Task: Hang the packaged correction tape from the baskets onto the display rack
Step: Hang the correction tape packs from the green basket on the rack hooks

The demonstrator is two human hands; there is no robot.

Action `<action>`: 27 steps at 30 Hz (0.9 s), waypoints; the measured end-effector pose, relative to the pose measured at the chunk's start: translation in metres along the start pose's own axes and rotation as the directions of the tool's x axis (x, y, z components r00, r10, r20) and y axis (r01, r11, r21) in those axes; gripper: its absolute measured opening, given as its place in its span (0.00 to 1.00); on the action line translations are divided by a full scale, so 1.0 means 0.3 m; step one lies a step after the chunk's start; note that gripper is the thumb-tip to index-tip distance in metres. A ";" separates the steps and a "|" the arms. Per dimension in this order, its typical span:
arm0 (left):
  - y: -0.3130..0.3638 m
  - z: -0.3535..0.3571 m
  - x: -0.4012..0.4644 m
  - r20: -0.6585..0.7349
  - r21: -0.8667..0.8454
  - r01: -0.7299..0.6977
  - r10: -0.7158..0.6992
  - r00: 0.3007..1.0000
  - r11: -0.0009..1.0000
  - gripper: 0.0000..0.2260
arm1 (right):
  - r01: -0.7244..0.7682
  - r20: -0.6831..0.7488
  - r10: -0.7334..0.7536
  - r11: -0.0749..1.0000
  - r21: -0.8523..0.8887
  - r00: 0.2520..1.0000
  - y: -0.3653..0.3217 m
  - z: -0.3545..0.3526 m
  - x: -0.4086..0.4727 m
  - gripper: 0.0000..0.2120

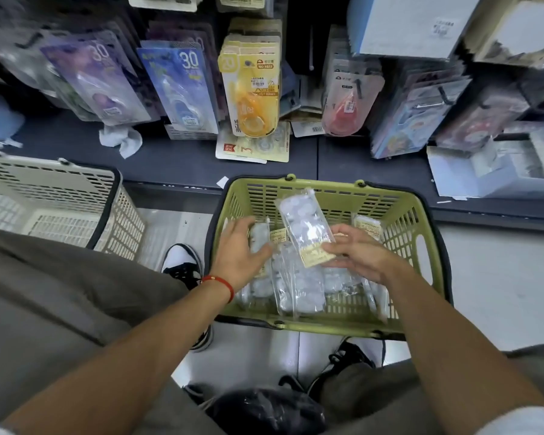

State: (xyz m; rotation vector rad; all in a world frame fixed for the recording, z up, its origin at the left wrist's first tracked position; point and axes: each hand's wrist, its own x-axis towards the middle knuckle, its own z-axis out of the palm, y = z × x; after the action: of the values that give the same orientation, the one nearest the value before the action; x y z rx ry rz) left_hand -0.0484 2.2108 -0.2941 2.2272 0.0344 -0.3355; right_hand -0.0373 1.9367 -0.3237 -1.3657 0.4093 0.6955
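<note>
A green basket [399, 215] stands on the floor in front of me with several clear packs of correction tape [296, 290] lying in it. My right hand [355, 252] pinches the lower card end of one pack [302, 224] and holds it tilted above the others. My left hand [239, 249] reaches into the basket's left side, its fingers curled round another pack [259, 235]. The display rack [248, 86] above carries hanging packs in purple, blue, yellow and red.
A beige basket [54, 196] stands at the left, beside my left knee. A dark shelf ledge [176, 158] runs under the rack, with a loose yellow pack [255, 149] and a crumpled white cloth [120, 139] on it. White boxes [484, 164] sit at the right.
</note>
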 end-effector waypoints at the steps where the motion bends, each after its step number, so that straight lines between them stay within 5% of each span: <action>1: 0.028 0.016 -0.004 0.115 -0.215 0.151 -0.129 0.985 0.965 0.28 | 0.039 0.015 -0.039 0.998 0.043 0.999 -0.009 0.028 0.005 0.15; 3: 0.047 0.051 -0.004 0.308 -0.553 0.397 -0.263 0.914 0.733 0.20 | 0.087 0.072 -0.086 0.996 -0.009 0.994 -0.010 0.108 0.030 0.15; 5: 0.028 0.065 -0.004 0.285 -0.656 0.449 -0.352 0.891 0.607 0.10 | 0.104 0.046 -0.097 0.975 -0.196 0.994 0.019 0.202 0.062 0.10; 7: -0.013 0.061 -0.006 0.187 -0.651 0.442 -0.433 0.882 0.617 0.08 | 0.028 -0.196 -0.125 0.899 -0.436 0.973 0.060 0.257 0.102 0.14; 9: -0.056 0.051 -0.008 0.097 -0.603 0.429 -0.472 0.876 0.673 0.08 | -0.221 -0.394 -0.151 0.627 -0.747 0.906 0.122 0.280 0.134 0.22; 11: -0.085 0.037 -0.010 0.066 -0.596 0.414 -0.472 0.879 0.688 0.10 | -0.388 -0.446 -0.070 0.385 -0.837 0.892 0.192 0.303 0.140 0.40; 13: -0.097 0.027 -0.015 0.066 -0.559 0.397 -0.438 0.896 0.728 0.11 | -0.369 -0.417 -0.078 0.341 -0.865 0.906 0.233 0.309 0.144 0.46; 16: -0.098 0.025 -0.022 0.097 -0.470 0.390 -0.393 0.915 0.792 0.10 | -0.279 -0.343 -0.100 0.396 -0.875 0.934 0.243 0.249 0.157 0.44; 18: -0.099 0.028 -0.027 0.096 -0.426 0.394 -0.392 0.915 0.815 0.09 | -0.190 -0.284 -0.086 0.558 -0.808 0.955 0.224 0.184 0.150 0.40; 24: -0.081 0.045 -0.021 0.068 -0.437 0.402 -0.416 0.907 0.805 0.11 | -0.030 -0.420 -0.128 0.937 -0.348 0.898 0.155 0.035 0.091 0.11; 27: -0.072 0.066 -0.023 0.081 -0.491 0.384 -0.398 0.914 0.782 0.14 | 0.054 -0.375 -0.067 0.997 -0.047 0.924 0.108 0.040 0.034 0.12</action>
State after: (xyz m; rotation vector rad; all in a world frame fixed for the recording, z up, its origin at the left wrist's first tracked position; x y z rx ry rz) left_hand -0.0626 2.2098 -0.3206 1.6897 0.5502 -0.4636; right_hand -0.0527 1.9522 -0.3522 -1.5440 0.6593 0.3869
